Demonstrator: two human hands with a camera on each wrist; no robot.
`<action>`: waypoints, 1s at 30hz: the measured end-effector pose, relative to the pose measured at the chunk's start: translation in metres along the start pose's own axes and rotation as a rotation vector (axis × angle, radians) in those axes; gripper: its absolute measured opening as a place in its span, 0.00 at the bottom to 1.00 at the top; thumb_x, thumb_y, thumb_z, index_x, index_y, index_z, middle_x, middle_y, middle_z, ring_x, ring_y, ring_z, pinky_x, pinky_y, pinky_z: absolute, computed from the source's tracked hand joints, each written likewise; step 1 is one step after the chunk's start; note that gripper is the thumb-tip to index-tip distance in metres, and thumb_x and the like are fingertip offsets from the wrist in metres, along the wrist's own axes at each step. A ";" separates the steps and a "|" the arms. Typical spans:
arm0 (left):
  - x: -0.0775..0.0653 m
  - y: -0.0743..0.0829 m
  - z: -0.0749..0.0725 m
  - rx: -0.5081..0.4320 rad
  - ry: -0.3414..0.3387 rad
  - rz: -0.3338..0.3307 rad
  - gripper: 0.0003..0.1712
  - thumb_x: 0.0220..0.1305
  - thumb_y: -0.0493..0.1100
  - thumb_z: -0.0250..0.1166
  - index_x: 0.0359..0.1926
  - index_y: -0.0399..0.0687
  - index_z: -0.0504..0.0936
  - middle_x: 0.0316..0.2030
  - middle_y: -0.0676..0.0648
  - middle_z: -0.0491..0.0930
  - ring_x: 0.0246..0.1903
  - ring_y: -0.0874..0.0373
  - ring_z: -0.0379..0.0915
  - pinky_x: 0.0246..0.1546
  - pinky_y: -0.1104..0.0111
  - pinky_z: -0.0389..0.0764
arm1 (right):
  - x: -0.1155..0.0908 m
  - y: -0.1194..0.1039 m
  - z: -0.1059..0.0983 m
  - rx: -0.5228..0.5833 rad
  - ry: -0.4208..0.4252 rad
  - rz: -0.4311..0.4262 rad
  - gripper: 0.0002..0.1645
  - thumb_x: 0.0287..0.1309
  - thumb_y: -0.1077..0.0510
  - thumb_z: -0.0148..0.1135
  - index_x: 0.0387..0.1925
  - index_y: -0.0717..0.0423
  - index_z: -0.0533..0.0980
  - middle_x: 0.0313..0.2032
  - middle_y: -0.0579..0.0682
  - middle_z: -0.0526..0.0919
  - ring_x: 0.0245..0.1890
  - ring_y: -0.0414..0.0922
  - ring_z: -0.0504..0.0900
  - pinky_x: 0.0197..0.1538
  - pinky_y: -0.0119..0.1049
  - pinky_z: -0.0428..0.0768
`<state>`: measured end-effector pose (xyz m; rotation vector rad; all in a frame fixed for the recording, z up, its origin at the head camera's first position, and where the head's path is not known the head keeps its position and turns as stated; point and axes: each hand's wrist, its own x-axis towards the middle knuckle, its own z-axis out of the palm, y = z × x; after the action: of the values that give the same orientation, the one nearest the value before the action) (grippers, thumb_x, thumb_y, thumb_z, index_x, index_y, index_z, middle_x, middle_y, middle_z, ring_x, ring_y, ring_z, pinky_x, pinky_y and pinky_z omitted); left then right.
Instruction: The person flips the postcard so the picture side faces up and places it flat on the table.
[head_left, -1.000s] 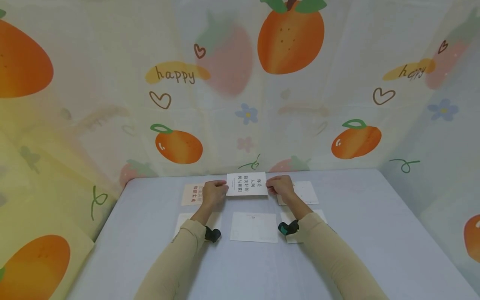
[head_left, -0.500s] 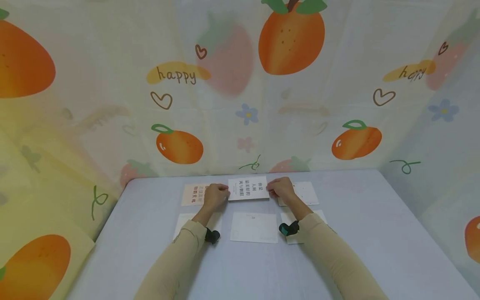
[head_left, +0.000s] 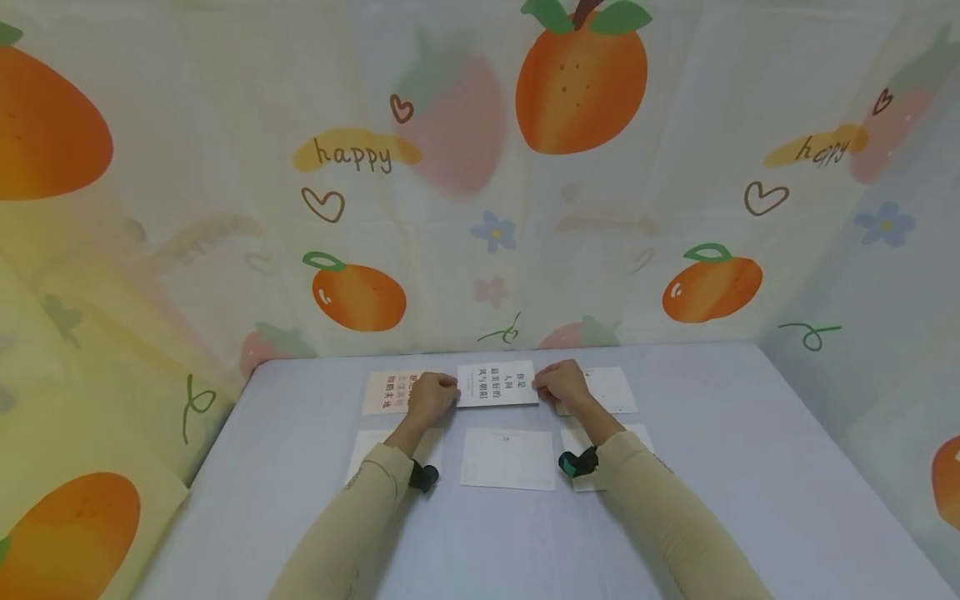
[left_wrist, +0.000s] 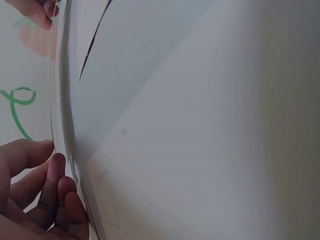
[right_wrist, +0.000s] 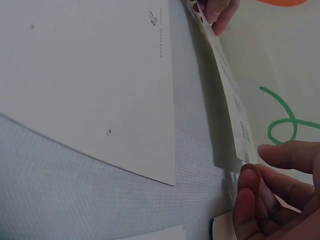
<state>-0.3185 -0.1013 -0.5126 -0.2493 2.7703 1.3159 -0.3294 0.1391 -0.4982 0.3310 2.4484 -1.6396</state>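
A white card (head_left: 497, 384) with dark vertical Chinese writing is held by both hands at the back middle of the table. My left hand (head_left: 432, 397) pinches its left end between thumb and fingers, as the left wrist view shows along the card's edge (left_wrist: 59, 95). At the opposite end my right hand (head_left: 562, 382) holds the edge, with thumb and curled fingers at the corner in the right wrist view. There the card (right_wrist: 229, 92) stands tilted, with a shadow beneath it on the cloth.
Flanking the held card lie a pinkish card (head_left: 384, 392) with red writing and a whitish card (head_left: 613, 389). In front are a left card (head_left: 369, 450), a middle card (head_left: 507, 458) and a right card (head_left: 637, 435). A fruit-print curtain (head_left: 450, 242) rises behind the white-covered table (head_left: 487, 542).
Both hands have brought the held card slightly down and towards me, from the table's back edge to between the two back cards. The other cards stay put.
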 end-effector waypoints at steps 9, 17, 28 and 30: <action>0.000 -0.001 0.001 -0.002 0.002 0.004 0.13 0.58 0.37 0.65 0.45 0.40 0.85 0.48 0.40 0.84 0.53 0.46 0.76 0.54 0.55 0.76 | 0.001 0.002 0.002 -0.016 0.001 0.033 0.10 0.52 0.66 0.66 0.38 0.67 0.81 0.24 0.50 0.82 0.21 0.39 0.76 0.25 0.26 0.75; -0.001 -0.001 -0.001 0.021 -0.006 0.037 0.13 0.59 0.38 0.65 0.45 0.39 0.86 0.47 0.41 0.84 0.51 0.47 0.78 0.51 0.56 0.77 | -0.002 0.000 0.001 0.012 -0.030 0.035 0.08 0.51 0.68 0.65 0.35 0.67 0.80 0.20 0.49 0.78 0.20 0.40 0.74 0.21 0.29 0.72; 0.002 -0.003 -0.001 0.015 -0.019 0.030 0.14 0.58 0.37 0.65 0.45 0.39 0.86 0.49 0.40 0.84 0.53 0.46 0.77 0.52 0.56 0.77 | 0.000 0.003 0.004 -0.012 -0.034 0.043 0.09 0.52 0.67 0.65 0.37 0.66 0.80 0.22 0.49 0.79 0.19 0.40 0.73 0.21 0.28 0.71; 0.002 -0.003 -0.001 0.014 -0.021 0.021 0.13 0.58 0.37 0.66 0.45 0.39 0.86 0.49 0.40 0.84 0.52 0.46 0.77 0.51 0.56 0.77 | 0.001 0.003 0.004 -0.022 -0.034 0.042 0.09 0.51 0.67 0.65 0.37 0.66 0.80 0.23 0.50 0.79 0.19 0.40 0.73 0.20 0.28 0.71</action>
<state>-0.3198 -0.1039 -0.5143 -0.2050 2.7715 1.2959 -0.3290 0.1363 -0.5024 0.3461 2.4167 -1.5872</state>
